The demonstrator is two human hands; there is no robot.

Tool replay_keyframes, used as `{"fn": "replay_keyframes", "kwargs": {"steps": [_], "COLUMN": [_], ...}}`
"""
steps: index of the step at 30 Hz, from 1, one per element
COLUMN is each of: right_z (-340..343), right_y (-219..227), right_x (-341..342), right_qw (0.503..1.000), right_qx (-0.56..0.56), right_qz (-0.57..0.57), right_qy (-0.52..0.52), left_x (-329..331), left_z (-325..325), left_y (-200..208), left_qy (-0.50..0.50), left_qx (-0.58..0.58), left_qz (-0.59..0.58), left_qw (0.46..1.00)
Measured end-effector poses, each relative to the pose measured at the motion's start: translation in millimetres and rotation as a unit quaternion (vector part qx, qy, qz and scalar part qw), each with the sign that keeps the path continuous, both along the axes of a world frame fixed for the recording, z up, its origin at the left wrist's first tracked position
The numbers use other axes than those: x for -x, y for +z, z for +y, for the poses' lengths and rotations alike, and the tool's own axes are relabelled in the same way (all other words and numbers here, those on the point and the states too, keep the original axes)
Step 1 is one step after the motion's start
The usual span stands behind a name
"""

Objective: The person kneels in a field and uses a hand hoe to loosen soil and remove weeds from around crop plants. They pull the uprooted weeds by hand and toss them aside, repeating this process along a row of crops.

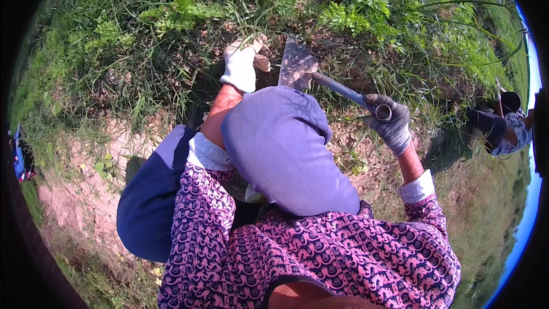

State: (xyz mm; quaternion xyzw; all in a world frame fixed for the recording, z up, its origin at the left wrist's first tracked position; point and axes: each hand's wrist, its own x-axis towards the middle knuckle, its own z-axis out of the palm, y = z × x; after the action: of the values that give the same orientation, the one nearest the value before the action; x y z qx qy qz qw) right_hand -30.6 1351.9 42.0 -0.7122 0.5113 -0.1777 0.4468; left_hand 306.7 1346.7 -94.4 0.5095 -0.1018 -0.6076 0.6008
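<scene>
My left hand, in a white glove with soiled fingertips, is closed on some grass at the edge of the green growth. My right hand, in a dark grey glove, wraps round the tubular metal handle of a short hand hoe. Its wide, dirt-marked blade rests near the soil, to the right of my left hand. My raised knee covers part of the ground below the blade.
Feathery green plants and grass fill the far side. Bare, dry soil lies to the left. At the right edge another person is bent low among the plants. Dark and red items show at the far left rim.
</scene>
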Motion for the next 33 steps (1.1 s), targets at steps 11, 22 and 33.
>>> {"fn": "replay_keyframes", "kwargs": {"steps": [11, 22, 33], "right_z": [11, 11, 9], "right_y": [-9, -21, -44], "right_x": [3, -32, -71], "right_qw": [1.000, 0.998, 0.999], "right_qx": [-0.010, 0.043, 0.037], "right_qz": [0.013, 0.034, 0.004], "right_qy": [0.017, 0.014, -0.009], "left_x": [-30, -50, -63], "left_z": [31, 46, 34], "left_y": [15, 19, 53], "left_qy": [0.051, 0.051, 0.050], "left_qx": [-0.065, -0.088, -0.048], "left_qz": [-0.085, -0.125, -0.239], "left_qw": [0.993, 0.987, 0.969]}}
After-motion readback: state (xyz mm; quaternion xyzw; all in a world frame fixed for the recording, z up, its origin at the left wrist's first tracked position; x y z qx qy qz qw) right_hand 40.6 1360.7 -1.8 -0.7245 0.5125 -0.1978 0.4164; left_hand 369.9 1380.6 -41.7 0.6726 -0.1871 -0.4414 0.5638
